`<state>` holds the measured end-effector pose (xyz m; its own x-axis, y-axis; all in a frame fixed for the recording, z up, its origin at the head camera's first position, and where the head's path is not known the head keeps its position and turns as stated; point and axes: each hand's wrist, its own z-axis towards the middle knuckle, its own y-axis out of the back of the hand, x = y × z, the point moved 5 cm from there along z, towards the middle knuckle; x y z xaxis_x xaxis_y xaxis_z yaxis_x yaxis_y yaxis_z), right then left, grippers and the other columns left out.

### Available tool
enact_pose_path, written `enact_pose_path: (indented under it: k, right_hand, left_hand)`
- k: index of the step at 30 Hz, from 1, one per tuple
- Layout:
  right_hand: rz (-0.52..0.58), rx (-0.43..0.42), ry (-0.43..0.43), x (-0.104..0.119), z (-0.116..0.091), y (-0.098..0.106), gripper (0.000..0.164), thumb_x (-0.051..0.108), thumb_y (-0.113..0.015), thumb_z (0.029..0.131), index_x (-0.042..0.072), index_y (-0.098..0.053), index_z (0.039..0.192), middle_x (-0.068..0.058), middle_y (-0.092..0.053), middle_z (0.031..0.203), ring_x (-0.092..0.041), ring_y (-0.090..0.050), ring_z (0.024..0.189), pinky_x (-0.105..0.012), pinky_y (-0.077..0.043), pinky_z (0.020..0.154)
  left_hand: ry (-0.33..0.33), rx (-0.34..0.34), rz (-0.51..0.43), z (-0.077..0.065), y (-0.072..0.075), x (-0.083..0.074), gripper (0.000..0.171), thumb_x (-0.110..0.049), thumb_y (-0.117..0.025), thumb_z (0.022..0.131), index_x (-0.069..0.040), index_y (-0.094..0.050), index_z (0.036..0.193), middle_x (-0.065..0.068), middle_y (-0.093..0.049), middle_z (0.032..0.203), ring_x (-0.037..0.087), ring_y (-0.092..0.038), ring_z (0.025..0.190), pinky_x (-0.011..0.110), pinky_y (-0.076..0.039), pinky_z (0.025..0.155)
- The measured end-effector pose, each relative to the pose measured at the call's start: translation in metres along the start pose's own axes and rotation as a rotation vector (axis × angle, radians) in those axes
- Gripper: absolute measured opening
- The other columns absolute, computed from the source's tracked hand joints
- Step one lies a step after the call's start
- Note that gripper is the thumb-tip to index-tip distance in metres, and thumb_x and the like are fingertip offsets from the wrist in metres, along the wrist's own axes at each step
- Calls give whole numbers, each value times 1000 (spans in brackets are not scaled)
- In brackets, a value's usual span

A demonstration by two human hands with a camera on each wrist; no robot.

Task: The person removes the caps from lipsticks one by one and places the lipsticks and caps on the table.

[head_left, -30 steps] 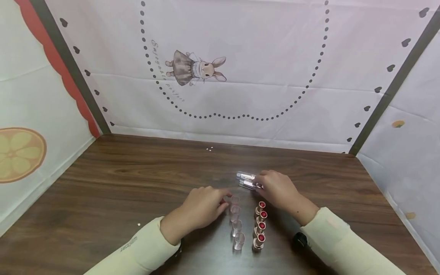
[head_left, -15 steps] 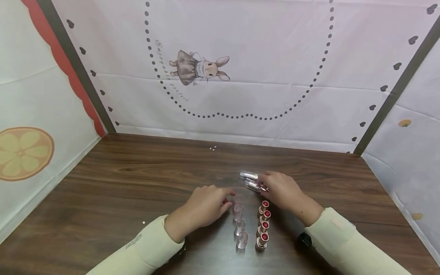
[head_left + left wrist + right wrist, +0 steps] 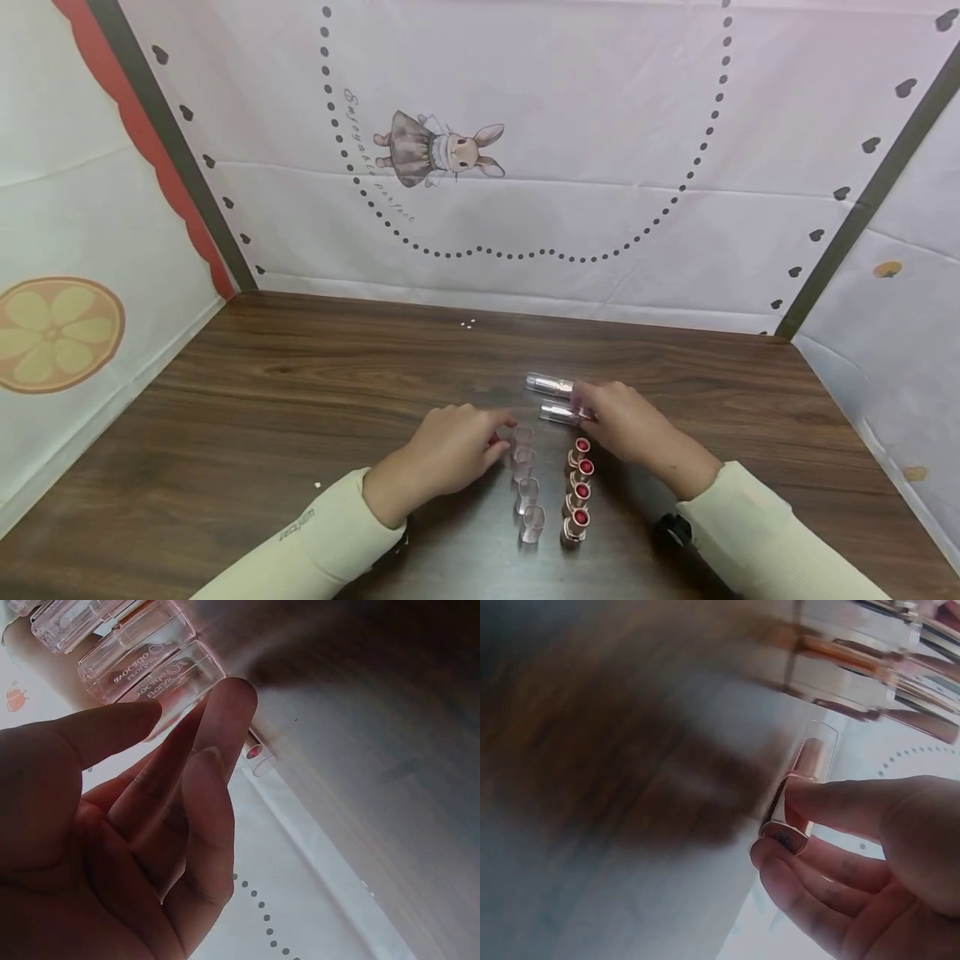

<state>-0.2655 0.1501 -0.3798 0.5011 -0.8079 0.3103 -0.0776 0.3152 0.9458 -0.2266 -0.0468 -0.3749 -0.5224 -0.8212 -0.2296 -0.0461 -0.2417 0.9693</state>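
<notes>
My right hand [image 3: 626,421] pinches a capped lipstick [image 3: 558,412] between thumb and fingers, with its clear cap pointing left. In the right wrist view, the thumb lies across the held lipstick's [image 3: 800,780] rose-gold body. Another capped lipstick [image 3: 546,384] lies just behind it. My left hand [image 3: 450,450] rests beside the row's farthest clear cap [image 3: 523,436], index finger extended and thumb apart. The left wrist view has the thumb and index tip close against that cap [image 3: 176,679]; whether they touch it, I cannot tell. Uncapped red lipsticks [image 3: 581,493] stand upright in a row right of the caps.
Several clear caps [image 3: 528,493] stand in a line between the hands, on the brown wooden table [image 3: 337,367]. Small white bits [image 3: 468,323] lie near the back edge. A printed cloth [image 3: 562,125] rises behind the table, with more cloth at both sides.
The right hand has shifted slightly right and toward me with the lipstick, widening the gap to the one behind. The left hand has stayed by the caps. The view has shifted a little.
</notes>
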Motion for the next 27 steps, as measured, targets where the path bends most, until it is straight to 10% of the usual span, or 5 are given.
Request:
enact_pose_path:
  k: [13, 21, 27]
  right_hand:
    - [44, -186, 15, 1, -28, 18, 24, 0, -77, 81, 10, -66, 99, 0, -72, 86, -15, -69, 79, -33, -55, 69]
    - [50, -269, 42, 15, -47, 29, 28, 1, -80, 78, 12, -67, 100, 3, -70, 86, -10, -65, 75, -26, -53, 65]
    - [57, -338, 105, 25, -60, 33, 33, -2, -82, 76, 13, -66, 101, 2, -69, 88, -10, -68, 76, -26, -57, 65]
  left_hand:
    - [-3, -31, 11, -1, 5, -3, 30, -27, -70, 92, -18, -70, 121, -6, -76, 90, 16, -71, 75, 35, -51, 58]
    - [9, -123, -36, 0, 11, -6, 26, -19, -62, 93, -17, -70, 118, -3, -76, 93, 5, -44, 49, 24, -36, 44]
    - [-28, -226, -23, -2, 19, -13, 28, -33, -66, 94, -21, -68, 119, -3, -76, 104, 10, -66, 64, 23, -44, 49]
